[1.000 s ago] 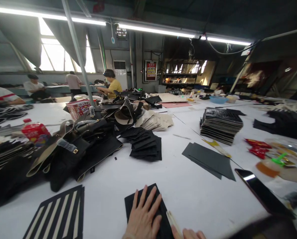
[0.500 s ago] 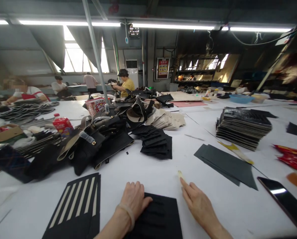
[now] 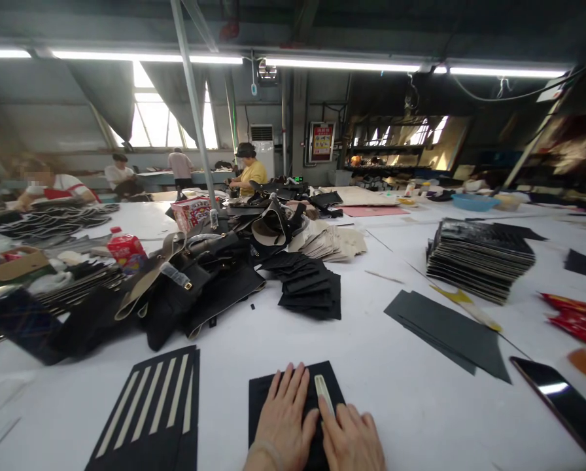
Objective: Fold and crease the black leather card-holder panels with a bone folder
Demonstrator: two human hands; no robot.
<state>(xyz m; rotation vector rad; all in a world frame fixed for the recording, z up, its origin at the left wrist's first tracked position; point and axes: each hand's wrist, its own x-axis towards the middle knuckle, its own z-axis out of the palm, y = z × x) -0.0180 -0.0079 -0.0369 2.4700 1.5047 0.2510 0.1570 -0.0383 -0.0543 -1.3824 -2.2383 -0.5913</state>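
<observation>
Black leather panel [image 3: 273, 392] lay flat on the white table [image 3: 371, 366], at the near edge right in front of the person, both hands on it. Left hand [image 3: 284, 418] was spread flat, fingers wide, pinning the panel's middle. Right hand [image 3: 349, 435] sat just beside it, fingers close together, pressing a pale flat creasing tool [image 3: 323, 394] down onto the panel with the forefinger along the blade (could be bone or plastic, couldn't tell).

Step in hand, by my read: rubbing or creasing the panel flat with the tool while the other hand kept it from sliding. Next move would call for steady downward pressure and a stroke along the panel, left hand kept planted so the piece didn't creep.

Edges and room: the panel's far edge and right corner were visible; its near edge was hidden under the wrists. Striped black panel [image 3: 150, 412] lay near on the left, apart from the work. Heap of black cut pieces [image 3: 307, 288] sat ahead, well apart. Dark grey sheets [image 3: 445, 327] and a phone [image 3: 562, 402] lay to the right, also well apart. Bare table showed ahead and to the right of the panel, so strokes that way had room; the left was tighter.
</observation>
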